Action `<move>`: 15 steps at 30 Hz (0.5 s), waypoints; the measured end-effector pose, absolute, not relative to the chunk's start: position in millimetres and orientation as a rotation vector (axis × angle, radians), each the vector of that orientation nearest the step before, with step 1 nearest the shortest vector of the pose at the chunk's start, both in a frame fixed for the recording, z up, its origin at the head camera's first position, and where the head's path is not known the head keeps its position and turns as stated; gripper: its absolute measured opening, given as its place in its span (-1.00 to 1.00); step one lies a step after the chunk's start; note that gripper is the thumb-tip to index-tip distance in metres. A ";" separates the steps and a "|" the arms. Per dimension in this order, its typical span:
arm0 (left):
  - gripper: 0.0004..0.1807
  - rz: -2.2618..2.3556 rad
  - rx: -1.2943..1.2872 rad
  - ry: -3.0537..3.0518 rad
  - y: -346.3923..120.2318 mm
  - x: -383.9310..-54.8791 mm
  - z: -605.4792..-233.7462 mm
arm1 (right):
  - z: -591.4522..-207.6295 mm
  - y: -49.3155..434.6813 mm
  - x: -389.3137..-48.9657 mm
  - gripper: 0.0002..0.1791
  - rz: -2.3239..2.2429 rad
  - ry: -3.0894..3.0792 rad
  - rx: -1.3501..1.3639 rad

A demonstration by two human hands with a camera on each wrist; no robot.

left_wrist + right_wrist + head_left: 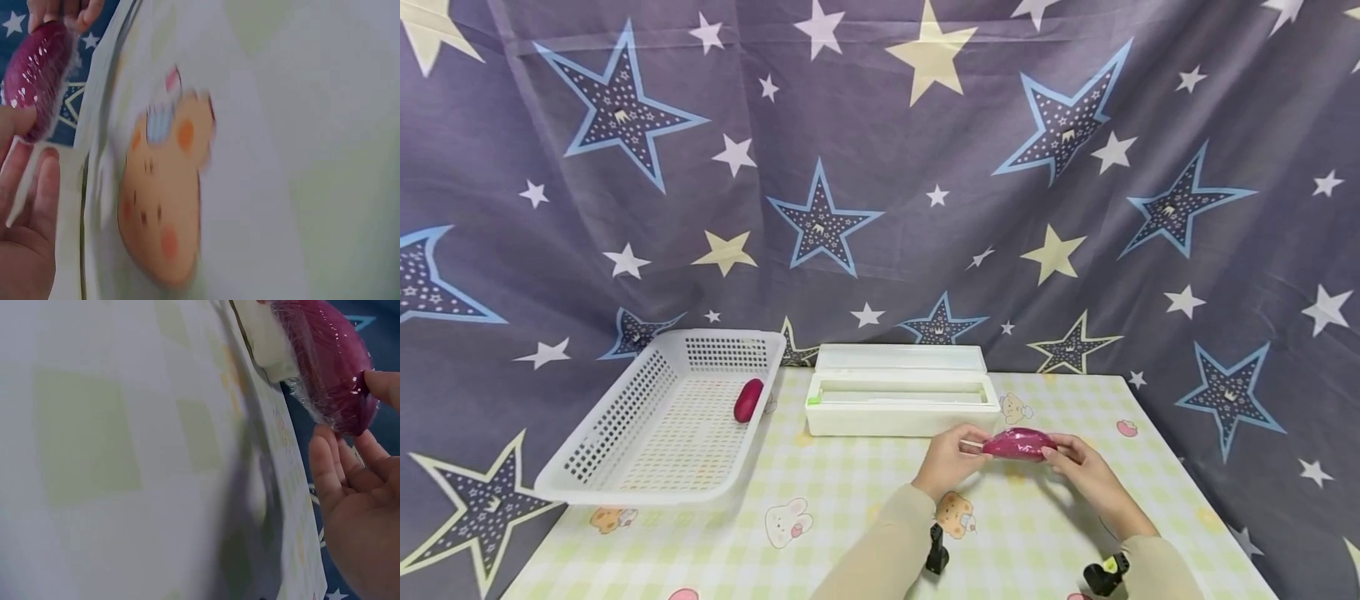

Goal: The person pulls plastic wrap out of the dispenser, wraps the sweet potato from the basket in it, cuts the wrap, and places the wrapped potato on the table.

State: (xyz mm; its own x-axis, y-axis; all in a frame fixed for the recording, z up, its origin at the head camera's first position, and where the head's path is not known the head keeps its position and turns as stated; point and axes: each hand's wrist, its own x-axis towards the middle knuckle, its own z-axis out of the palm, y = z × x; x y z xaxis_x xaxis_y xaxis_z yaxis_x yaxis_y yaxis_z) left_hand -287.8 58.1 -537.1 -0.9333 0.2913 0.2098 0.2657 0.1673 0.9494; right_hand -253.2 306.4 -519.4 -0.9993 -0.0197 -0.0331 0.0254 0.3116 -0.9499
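An oblong purple-red vegetable [1019, 444], glossy and covered in clear cling film, is held up over the table between both hands. My left hand [953, 460] pinches its left end with thumb and fingertips. At the opposite end, my right hand [1086, 471] grips the tip the same way. Loose film bunches along one side of the wrapped vegetable [331, 362] in the right wrist view. The left wrist view shows the left thumb lying on the film over the vegetable [39, 75].
Behind the hands stands a long white box [902, 423] with its lid raised and a slot along its top. To the left, a white perforated basket [587, 492] contains one similar purple-red vegetable [748, 401]. A checked cloth [820, 475] covers the table; a starry curtain hangs behind.
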 end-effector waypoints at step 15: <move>-0.52 1.615 0.613 2.463 91.4 -284.8 -533.5 | -523.8 332.7 -251.4 -0.28 -1.753 2.536 0.124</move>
State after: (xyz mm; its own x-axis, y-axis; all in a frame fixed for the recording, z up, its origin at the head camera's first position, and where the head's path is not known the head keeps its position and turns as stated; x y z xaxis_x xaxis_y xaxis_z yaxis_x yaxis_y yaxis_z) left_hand -284.8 91.4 -533.5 -0.9085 0.4036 0.1087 0.2605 0.3435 0.9023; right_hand -251.4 332.7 -523.8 -0.9952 0.0341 -0.0920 0.0981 0.3517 -0.9310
